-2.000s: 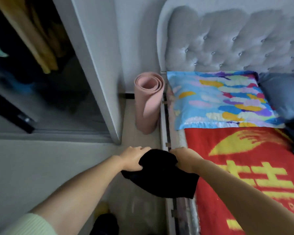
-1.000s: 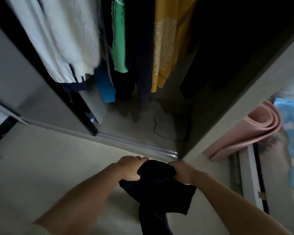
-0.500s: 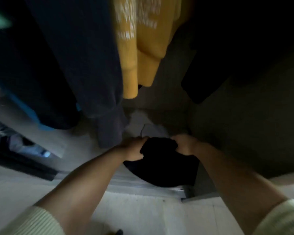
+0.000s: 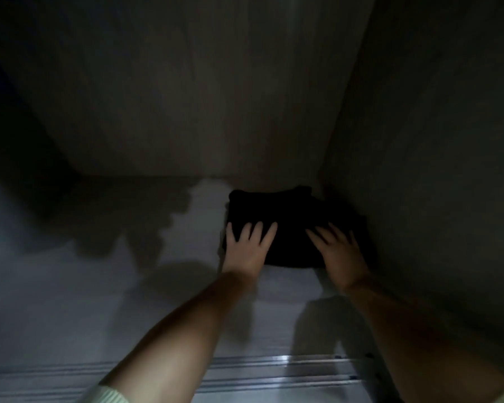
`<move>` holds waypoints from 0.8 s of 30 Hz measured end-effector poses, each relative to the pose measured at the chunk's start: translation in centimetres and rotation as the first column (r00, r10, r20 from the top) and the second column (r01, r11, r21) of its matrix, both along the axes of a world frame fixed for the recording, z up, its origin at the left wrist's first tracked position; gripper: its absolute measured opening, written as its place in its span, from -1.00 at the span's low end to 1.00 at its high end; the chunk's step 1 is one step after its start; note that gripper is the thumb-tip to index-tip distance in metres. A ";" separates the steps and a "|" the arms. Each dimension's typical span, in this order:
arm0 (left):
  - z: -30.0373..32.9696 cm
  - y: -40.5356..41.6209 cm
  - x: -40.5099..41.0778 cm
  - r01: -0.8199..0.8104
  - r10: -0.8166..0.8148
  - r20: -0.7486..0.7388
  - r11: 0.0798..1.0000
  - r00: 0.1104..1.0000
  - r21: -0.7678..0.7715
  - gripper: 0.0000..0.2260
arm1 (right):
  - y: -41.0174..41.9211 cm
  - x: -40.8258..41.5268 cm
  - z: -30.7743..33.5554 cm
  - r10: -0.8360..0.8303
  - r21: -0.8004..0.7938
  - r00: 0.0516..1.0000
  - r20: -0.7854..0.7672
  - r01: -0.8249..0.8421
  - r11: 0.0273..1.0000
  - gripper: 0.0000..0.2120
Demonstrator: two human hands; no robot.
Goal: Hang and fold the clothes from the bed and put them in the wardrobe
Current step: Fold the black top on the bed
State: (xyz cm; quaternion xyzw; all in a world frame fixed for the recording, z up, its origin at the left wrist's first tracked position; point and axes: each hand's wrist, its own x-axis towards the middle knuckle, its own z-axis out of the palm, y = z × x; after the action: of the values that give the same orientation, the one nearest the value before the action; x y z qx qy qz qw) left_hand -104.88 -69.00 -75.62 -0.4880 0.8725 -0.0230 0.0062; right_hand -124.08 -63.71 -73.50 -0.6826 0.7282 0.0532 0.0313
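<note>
Half a second ago both hands gripped the bundled black garment [image 4: 291,225] in the air at the wardrobe opening, with hanging clothes above. It now lies on the wardrobe floor [image 4: 85,286], in the back right corner, close to the side wall [image 4: 437,170], and the hanging clothes are out of view. The left hand [image 4: 248,248] and right hand [image 4: 338,252] rest flat on its near edge, fingers straight and spread, gripping nothing. There is one garment, two hands, and one metal door track [image 4: 274,370] across the bottom. The garment is folded into a rough rectangle, its long axis running left to right, parallel to the back wall [image 4: 186,97].
</note>
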 end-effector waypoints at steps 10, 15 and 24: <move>-0.4 1.9 0.1 -0.004 0.001 -0.085 0.999 0.996 -0.033 -0.33 | 2.1 -0.6 -0.9 0.020 -0.058 1.000 -0.016 -0.021 0.998 -0.40; -1.6 4.1 0.7 0.072 -0.072 -0.008 0.996 0.997 -0.053 -0.04 | 4.6 -0.7 -2.2 0.031 -0.061 0.996 -0.085 -0.036 0.998 -0.33; 0.7 4.1 0.7 0.088 -0.094 0.102 0.994 0.990 0.063 -0.26 | 4.9 -1.6 0.6 0.039 0.234 0.999 0.027 -0.045 0.971 -0.20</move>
State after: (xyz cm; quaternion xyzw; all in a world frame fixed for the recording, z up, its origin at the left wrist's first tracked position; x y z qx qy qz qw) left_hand -104.16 -64.87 -74.93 -0.4455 0.8926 -0.0233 0.0652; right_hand -125.68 -58.82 -72.89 -0.6899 0.7018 0.1317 0.1187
